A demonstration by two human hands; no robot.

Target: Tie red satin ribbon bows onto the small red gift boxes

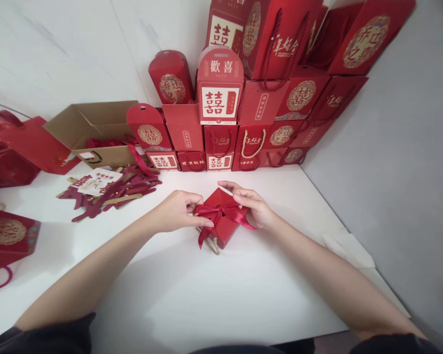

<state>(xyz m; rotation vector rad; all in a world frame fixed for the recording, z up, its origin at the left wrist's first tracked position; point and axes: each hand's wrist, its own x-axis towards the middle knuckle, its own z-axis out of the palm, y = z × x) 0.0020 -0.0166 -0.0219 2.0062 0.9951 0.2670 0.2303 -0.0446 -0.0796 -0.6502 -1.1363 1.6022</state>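
Person's two hands at a white table (162,290), viewed from the head. One red gift box (221,233) lies between the hands, in front of the stacked boxes; its panels meet beneath a single red bow (221,210), and its contents are hidden. A beige rope handle (213,247) shows at its near-left side. The left hand (179,211) pinches the left part of the bow between thumb and fingers. The right hand (256,206) grasps the gift box along its far-right side, the fingers bent over the edge.

One cardboard box (112,156), flaps raised, stands open at the back left; it contains dark-red pieces, too heaped to count, and one red strip (142,160) hangs over its front rim. Just before it lies one pile of dark-red strips (133,184), with one white printed card (98,181) on top.

The stacked boxes (258,101) rise in several tiers against the wall (66,44), about six of them in the lowest row; three at the left of the stack have rounded tops. At least three further red boxes (7,238) occupy the left edge, partly cut off by the frame.
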